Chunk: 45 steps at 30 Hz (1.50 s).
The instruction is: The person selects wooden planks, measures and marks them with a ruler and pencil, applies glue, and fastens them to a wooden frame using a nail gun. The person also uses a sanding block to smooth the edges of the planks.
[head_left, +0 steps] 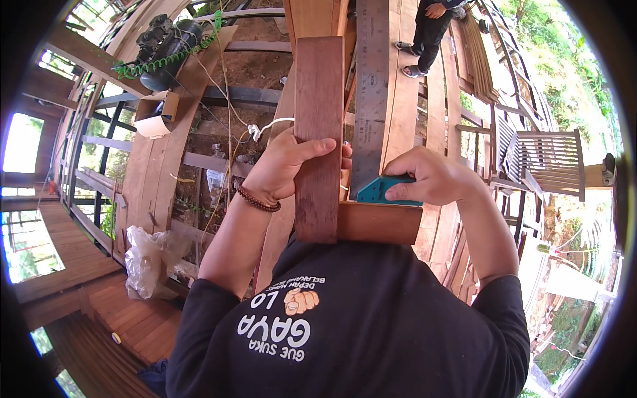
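My left hand (292, 162) grips a reddish-brown wooden board (319, 93), its thumb across the face and fingertips at the right edge. The board points away from my chest. Another brown wood piece (378, 222) runs crosswise from its near end, close to my shirt; whether the two are joined I cannot tell. In my right hand (428, 176) is the teal stock of a carpenter's square (391, 190), pinched between thumb and fingers at the crosswise piece's far edge. The square's wide grey metal blade (371, 99) extends away from me, right of the board.
Planks (146, 172) lie over dark beams with ground visible between. An air compressor (166, 53) with a green coiled hose and an open cardboard box (157, 114) stand far left. A plastic bag (149, 259) sits left. A person (431, 33) stands far right, near a slatted wooden piece (547, 159).
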Each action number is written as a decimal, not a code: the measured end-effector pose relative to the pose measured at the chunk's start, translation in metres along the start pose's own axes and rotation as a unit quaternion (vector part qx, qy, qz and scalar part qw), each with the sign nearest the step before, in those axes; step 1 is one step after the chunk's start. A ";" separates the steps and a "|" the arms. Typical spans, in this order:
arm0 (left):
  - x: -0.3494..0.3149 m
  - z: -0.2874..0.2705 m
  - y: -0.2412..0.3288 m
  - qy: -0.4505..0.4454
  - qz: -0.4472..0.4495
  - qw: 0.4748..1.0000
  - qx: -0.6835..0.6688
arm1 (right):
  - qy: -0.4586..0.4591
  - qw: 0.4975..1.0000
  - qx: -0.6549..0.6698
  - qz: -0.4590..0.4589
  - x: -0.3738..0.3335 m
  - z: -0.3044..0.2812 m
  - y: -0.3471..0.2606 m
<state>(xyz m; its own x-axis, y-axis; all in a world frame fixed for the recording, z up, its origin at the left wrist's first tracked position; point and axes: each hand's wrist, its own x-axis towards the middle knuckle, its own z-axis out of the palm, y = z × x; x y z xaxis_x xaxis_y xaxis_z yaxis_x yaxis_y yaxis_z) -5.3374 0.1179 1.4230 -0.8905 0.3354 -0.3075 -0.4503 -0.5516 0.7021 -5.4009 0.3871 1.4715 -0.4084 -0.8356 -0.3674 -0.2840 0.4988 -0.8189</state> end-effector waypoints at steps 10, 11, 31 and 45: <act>0.007 0.010 0.000 0.013 0.028 0.995 0.090 | 0.010 1.000 -0.001 0.003 0.005 0.015 0.009; 0.007 0.011 0.000 0.012 0.035 0.995 0.090 | 0.003 1.000 0.005 0.016 0.005 0.015 0.009; 0.006 0.009 -0.003 0.009 0.065 0.994 0.087 | 0.004 1.000 0.013 0.024 0.005 0.018 0.009; 0.005 0.013 -0.004 0.009 0.070 0.995 0.075 | 0.009 1.000 0.007 0.028 0.004 0.018 0.012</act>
<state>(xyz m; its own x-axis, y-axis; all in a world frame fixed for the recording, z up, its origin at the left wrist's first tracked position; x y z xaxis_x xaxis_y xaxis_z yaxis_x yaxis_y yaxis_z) -5.3394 0.1312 1.4272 -0.9450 0.2499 -0.2109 -0.3090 -0.4717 0.8259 -5.3900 0.3853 1.4522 -0.4380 -0.8028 -0.4046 -0.2478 0.5405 -0.8041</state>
